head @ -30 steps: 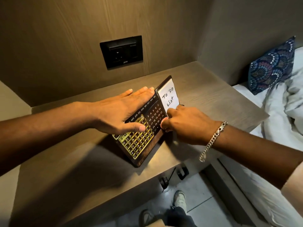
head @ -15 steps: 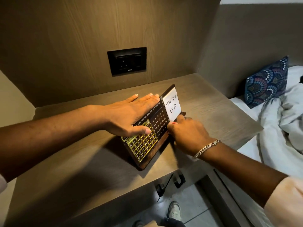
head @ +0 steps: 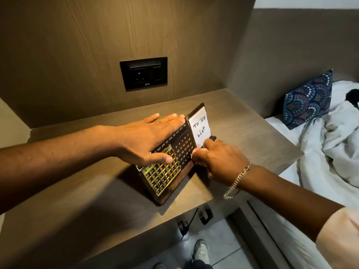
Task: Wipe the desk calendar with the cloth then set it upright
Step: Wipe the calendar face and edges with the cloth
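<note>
- Wood-grain desk (head: 81, 206) in a bedside nook carries the desk calendar (head: 171, 166), propped and tilted near the front edge.
- My left hand (head: 147, 140) lies flat, fingers spread, on top.
- My right hand (head: 217, 162) is curled at its lower edge over something pinkish, perhaps the cloth; I cannot tell.
- It looks rigid, glossy and slippery: I'd grip the frame ends.

Dark wooden desk calendar (head: 175, 162), gold grid, tilted back on shelf (head: 77, 210)
</note>
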`<state>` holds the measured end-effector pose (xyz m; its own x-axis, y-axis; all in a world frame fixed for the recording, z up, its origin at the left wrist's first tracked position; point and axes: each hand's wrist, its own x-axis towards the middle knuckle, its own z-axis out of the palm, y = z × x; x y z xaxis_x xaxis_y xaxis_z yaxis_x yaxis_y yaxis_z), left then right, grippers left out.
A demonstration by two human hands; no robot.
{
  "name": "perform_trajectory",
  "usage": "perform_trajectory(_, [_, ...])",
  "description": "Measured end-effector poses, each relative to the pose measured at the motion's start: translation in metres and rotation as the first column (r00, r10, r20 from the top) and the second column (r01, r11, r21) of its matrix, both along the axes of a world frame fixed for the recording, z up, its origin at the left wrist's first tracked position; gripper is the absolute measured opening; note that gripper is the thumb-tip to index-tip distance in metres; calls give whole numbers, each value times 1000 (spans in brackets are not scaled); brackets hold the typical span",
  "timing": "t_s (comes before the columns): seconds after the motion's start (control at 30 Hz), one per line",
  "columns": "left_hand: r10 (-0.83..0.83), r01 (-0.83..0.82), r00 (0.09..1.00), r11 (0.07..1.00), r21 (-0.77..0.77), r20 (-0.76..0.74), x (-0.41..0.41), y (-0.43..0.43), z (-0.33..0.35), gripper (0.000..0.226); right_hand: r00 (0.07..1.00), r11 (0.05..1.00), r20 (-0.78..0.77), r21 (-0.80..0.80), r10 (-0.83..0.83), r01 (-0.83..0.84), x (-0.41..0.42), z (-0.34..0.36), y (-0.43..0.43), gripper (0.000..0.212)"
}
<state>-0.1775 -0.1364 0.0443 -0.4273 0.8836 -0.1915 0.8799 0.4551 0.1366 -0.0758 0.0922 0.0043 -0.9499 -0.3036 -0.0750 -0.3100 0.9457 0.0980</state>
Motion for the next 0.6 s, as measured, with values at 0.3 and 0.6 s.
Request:
perform_trajectory(0.3, [16,-17,1000,1000,-19,-19,5,13,5,99,1000,985,-21,173,-20,24,-25,5,25,40])
perform_trajectory(0.6, [-20,19,999,1000,-24,-41,2,23,4,102,972,971,-2,-40,-237,236,-25,7,48,34])
